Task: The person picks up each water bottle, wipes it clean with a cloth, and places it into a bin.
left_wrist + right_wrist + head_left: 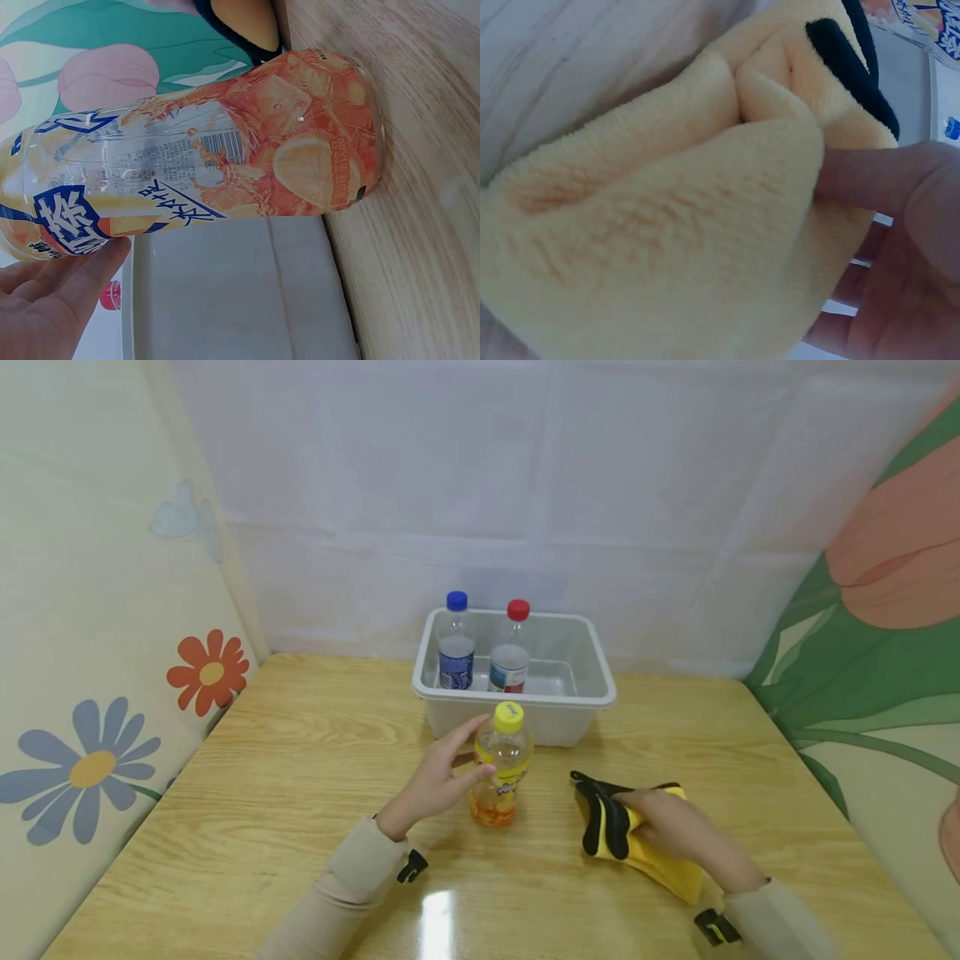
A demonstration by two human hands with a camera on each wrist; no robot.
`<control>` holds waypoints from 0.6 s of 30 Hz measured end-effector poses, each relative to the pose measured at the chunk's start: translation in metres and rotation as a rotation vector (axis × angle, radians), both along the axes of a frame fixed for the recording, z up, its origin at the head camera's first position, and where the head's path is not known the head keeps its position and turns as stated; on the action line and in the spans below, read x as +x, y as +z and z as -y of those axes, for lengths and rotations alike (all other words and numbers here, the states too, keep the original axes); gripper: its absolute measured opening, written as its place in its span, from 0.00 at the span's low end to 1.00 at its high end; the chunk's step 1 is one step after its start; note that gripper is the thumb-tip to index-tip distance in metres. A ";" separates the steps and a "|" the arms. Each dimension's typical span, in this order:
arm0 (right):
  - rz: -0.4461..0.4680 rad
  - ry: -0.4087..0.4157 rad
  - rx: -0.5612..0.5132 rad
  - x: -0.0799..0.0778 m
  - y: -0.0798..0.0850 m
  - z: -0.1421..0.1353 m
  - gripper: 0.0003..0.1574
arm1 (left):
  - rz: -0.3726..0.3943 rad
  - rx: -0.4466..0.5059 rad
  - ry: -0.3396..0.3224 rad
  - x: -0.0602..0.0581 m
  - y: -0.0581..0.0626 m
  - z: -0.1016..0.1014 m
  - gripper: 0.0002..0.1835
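Note:
An iced-tea bottle [501, 789] with a yellow cap and orange-slice label stands upright on the table, in front of the grey basin. My left hand [444, 777] is at its left side, fingers fairly straight, thumb overlapping the label in the head view. Fingertips lie right at the upper label in the left wrist view. Towards the right, my right hand [675, 828] grips a fuzzy yellow-and-black towel [611, 827] that has a small black loop. The right wrist view shows the thumb pressed into a fold of the towel [682, 217], with the other fingers partly hidden behind it.
The grey basin [517, 700] sits at the table's back, near a white cloth wall. Inside stand a blue-capped bottle [456, 664] and a red-capped bottle [510, 662]. Flower-printed sheets flank the wooden table [300, 752].

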State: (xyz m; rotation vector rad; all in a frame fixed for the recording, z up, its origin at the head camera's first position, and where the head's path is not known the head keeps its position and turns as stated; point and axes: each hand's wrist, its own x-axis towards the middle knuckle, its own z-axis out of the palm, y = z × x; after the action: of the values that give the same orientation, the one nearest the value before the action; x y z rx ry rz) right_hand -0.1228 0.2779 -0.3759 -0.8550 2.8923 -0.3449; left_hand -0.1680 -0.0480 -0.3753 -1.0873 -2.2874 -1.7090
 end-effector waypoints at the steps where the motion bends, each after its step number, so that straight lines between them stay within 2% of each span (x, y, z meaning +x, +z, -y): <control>1: 0.020 -0.003 0.007 0.000 -0.001 0.000 0.23 | 0.002 0.000 -0.001 0.000 0.000 0.000 0.33; 6: 0.094 0.006 0.059 0.004 -0.008 -0.003 0.30 | 0.011 -0.002 -0.006 0.000 0.001 -0.001 0.33; 11: 0.092 0.042 0.125 0.006 -0.014 -0.005 0.39 | 0.016 -0.002 -0.010 0.000 0.002 -0.001 0.33; 14: 0.117 0.031 0.147 0.006 -0.015 -0.005 0.42 | 0.010 0.001 -0.015 -0.001 0.002 -0.001 0.33; 18: 0.134 0.046 0.104 0.004 -0.013 -0.007 0.41 | -0.005 -0.003 -0.017 -0.001 0.003 -0.002 0.33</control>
State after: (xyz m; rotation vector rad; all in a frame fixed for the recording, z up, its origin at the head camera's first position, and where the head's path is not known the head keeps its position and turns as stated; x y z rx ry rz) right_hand -0.1185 0.2847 -0.3888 -0.8459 2.7360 -0.2358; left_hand -0.1691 -0.0464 -0.3728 -1.1133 -2.2853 -1.7073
